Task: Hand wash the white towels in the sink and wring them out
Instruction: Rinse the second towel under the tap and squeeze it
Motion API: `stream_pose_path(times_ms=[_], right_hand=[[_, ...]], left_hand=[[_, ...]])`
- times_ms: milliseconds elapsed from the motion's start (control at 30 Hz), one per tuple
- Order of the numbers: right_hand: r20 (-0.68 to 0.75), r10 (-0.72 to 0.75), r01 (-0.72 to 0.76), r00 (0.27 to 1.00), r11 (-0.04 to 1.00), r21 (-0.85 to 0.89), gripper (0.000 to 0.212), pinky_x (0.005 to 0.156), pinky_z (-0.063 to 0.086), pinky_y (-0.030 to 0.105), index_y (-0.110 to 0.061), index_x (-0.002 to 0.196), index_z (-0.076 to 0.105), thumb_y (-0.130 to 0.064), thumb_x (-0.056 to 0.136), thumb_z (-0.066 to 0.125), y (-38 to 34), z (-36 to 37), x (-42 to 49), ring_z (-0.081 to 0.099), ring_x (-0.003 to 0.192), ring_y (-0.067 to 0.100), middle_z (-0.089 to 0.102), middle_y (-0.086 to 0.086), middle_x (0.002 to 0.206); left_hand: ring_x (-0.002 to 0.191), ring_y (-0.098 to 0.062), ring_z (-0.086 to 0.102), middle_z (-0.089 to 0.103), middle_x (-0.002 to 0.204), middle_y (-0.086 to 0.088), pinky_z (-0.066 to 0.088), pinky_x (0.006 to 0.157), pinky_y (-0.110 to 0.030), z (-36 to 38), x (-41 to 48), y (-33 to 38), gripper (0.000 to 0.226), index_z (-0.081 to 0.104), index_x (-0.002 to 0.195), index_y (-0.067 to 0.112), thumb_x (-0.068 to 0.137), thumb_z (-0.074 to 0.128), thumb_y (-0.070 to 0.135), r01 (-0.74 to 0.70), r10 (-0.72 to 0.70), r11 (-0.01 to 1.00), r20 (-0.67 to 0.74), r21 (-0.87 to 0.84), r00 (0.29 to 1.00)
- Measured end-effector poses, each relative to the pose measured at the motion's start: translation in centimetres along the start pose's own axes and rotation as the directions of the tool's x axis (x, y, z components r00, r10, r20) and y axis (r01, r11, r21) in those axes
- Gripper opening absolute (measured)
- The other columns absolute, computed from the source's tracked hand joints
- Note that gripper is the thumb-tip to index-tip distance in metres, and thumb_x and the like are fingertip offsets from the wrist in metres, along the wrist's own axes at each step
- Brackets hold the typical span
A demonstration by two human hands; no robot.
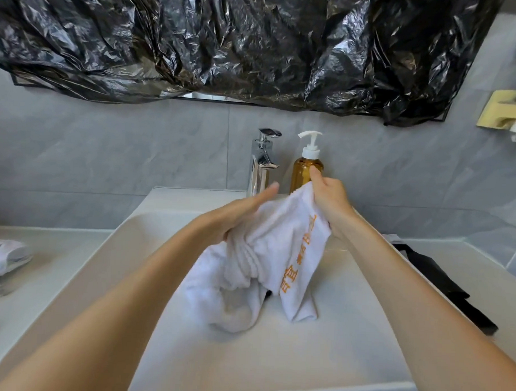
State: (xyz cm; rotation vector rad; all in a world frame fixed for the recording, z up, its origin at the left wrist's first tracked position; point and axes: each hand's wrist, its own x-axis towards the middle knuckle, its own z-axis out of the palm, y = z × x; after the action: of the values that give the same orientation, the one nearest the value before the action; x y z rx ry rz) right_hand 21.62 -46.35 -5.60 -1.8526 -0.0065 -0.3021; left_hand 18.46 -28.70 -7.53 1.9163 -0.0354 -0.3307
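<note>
both hands hold white towel (266, 254) above sink (348, 330). right hand (329, 200) grips its top edge, fingers curled. left hand (244, 212) lies against it, fingers straight.

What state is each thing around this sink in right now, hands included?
White towel: bunched, held over the sink, lower end resting in the basin.
Left hand: fingers straight, pressed against the towel.
Right hand: gripping the towel's top edge.
Faucet: no water running.
Soap pump bottle: upright, amber liquid inside.
Sink: no standing water visible.
Second white cloth: crumpled on the left counter.
Mirror: covered by black plastic.
</note>
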Motion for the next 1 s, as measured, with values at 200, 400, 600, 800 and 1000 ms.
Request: stream_pose_path(times_ms=[200,400,600,800,1000], right_hand=[[0.057,-0.007,0.002,0.998,0.996,0.089,0.032,0.052,0.032,0.026,-0.014,0.072,0.049,-0.035,0.096,0.051,-1.3,0.6,-1.4,0.044,0.06,0.018,0.045,0.006,0.067],[0.046,-0.187,0.193,0.981,0.959,-0.206,0.044,0.06,0.032,0.031,-0.017,0.056,0.044,-0.028,0.098,0.042,-0.1,7.2,-6.9,0.046,0.065,0.023,0.05,0.004,0.062],[-0.175,0.093,-0.098,0.98,0.995,-0.019,0.036,0.074,0.038,0.032,-0.002,0.095,0.067,-0.022,0.1,0.037,-0.1,5.3,-4.0,0.054,0.088,0.03,0.067,0.021,0.105],[-0.048,0.072,-0.073,0.996,0.997,-0.008,0.032,0.073,0.039,0.029,-0.009,0.089,0.065,-0.023,0.099,0.038,-0.6,6.5,-4.2,0.056,0.087,0.029,0.063,0.012,0.092],[0.037,0.008,-0.004,0.999,0.996,-0.088,0.037,0.073,0.036,0.029,-0.009,0.092,0.063,-0.027,0.103,0.031,0.1,7.2,-5.3,0.052,0.085,0.025,0.058,0.008,0.09]], left_hand=[[0.09,-0.019,0.067,0.072,0.099,-0.004,0.052,0.08,-0.03,-1.0,0.1,0.6,0.031,0.069,0.102,0.007,0.094,0.062,0.036,-0.177,0.13,0.964,-0.231,-0.198,0.964],[0.078,-0.029,0.062,0.065,0.076,-0.011,0.049,0.074,-0.035,2.1,1.3,-0.4,0.031,0.063,0.076,0.009,0.097,0.053,0.031,-0.161,-0.048,0.916,-0.499,-0.368,0.866],[0.088,-0.034,0.064,0.068,0.087,-0.018,0.052,0.084,-0.042,5.8,0.5,0.8,0.035,0.059,0.069,0.01,0.097,0.045,0.026,-0.202,0.041,0.943,-0.513,-0.263,0.858],[0.075,-0.029,0.059,0.061,0.071,-0.011,0.047,0.071,-0.036,4.8,0.0,0.7,0.03,0.058,0.07,0.01,0.094,0.046,0.023,-0.198,-0.045,0.901,-0.539,-0.385,0.841],[0.06,-0.028,0.046,0.048,0.056,-0.006,0.036,0.06,-0.031,3.2,-0.3,1.1,0.033,0.046,0.058,0.011,0.091,0.046,0.015,-0.202,-0.103,0.874,-0.575,-0.442,0.812]])
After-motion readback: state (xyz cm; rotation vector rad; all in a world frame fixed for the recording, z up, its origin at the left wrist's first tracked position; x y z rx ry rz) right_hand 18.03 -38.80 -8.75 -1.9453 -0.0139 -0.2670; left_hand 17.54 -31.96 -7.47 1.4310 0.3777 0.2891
